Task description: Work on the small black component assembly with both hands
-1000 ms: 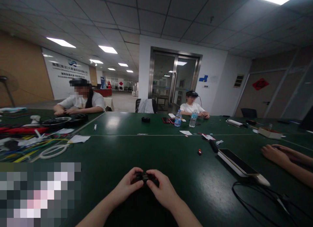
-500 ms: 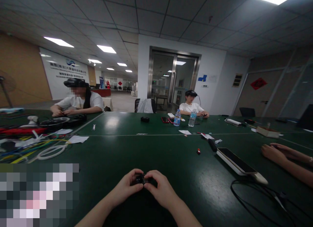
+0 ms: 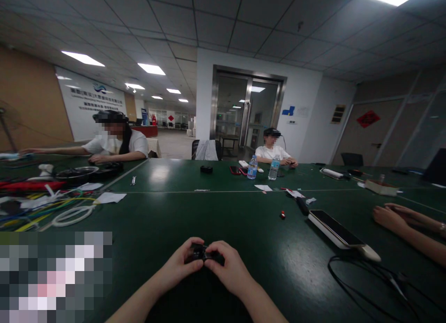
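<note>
Both of my hands meet low in the middle of the view, above the dark green table [image 3: 167, 221]. Between them is a small glossy black object [image 3: 199, 252], largely covered by the fingers, so its kind does not show. My left hand [image 3: 184, 260] pinches its left side with the thumb below and the fingers above. Around the right side closes my right hand [image 3: 225, 265], its thumb tip close to the left thumb. A small red and silver piece [image 3: 282, 215] lies on the table beyond my right hand.
A phone-like device [image 3: 336, 228] on a white base and a black cable [image 3: 334, 276] lie to the right, near another person's hands [image 3: 393, 218]. Loose cables [image 3: 75, 215] are heaped at left. Two water bottles [image 3: 252, 168] stand farther back. Two people sit across the table.
My hands stay almost in place, still around the black object. The person at the far left has stretched one arm out toward the left over the table.
</note>
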A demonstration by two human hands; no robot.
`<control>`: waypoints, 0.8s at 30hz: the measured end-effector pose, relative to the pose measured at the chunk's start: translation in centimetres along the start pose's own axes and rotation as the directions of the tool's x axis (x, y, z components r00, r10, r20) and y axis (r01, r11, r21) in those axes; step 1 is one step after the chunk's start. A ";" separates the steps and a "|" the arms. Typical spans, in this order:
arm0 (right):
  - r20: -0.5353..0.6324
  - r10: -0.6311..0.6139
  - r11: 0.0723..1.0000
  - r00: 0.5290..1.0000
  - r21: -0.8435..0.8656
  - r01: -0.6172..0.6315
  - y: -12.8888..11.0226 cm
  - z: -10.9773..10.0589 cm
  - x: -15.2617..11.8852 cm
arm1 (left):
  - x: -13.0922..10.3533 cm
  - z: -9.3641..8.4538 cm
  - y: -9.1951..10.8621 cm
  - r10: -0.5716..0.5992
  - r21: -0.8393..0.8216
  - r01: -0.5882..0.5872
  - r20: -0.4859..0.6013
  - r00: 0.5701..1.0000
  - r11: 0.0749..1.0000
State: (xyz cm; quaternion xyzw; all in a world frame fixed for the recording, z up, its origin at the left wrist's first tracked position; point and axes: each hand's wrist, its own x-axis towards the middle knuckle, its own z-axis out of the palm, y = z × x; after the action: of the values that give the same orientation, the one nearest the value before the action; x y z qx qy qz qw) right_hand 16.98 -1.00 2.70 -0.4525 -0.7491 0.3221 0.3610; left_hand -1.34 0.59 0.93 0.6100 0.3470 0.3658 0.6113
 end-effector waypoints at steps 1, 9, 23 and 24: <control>0.004 0.008 1.000 1.000 -0.003 -0.008 0.0 0.0 0.0 | 0.0 0.0 0.1 -0.008 -0.001 0.008 0.001 1.000 1.000; 0.007 0.016 1.000 1.000 0.009 -0.016 -0.4 -0.2 -0.1 | -0.2 0.0 0.5 -0.022 0.005 0.022 0.015 1.000 1.000; -0.168 0.090 0.977 0.982 0.207 -0.054 0.7 -0.1 0.5 | 0.0 -0.3 0.0 0.015 -0.020 -0.015 -0.029 0.999 1.000; -0.187 0.102 0.971 0.977 0.231 -0.057 0.8 -0.2 0.6 | 0.0 -0.3 0.1 0.010 -0.018 -0.010 -0.033 0.999 1.000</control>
State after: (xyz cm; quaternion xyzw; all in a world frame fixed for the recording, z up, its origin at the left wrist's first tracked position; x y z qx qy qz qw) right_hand 17.28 -0.11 2.28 -0.4684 -0.6497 0.3722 0.4690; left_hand -1.63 0.73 1.01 0.5999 0.3506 0.3821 0.6093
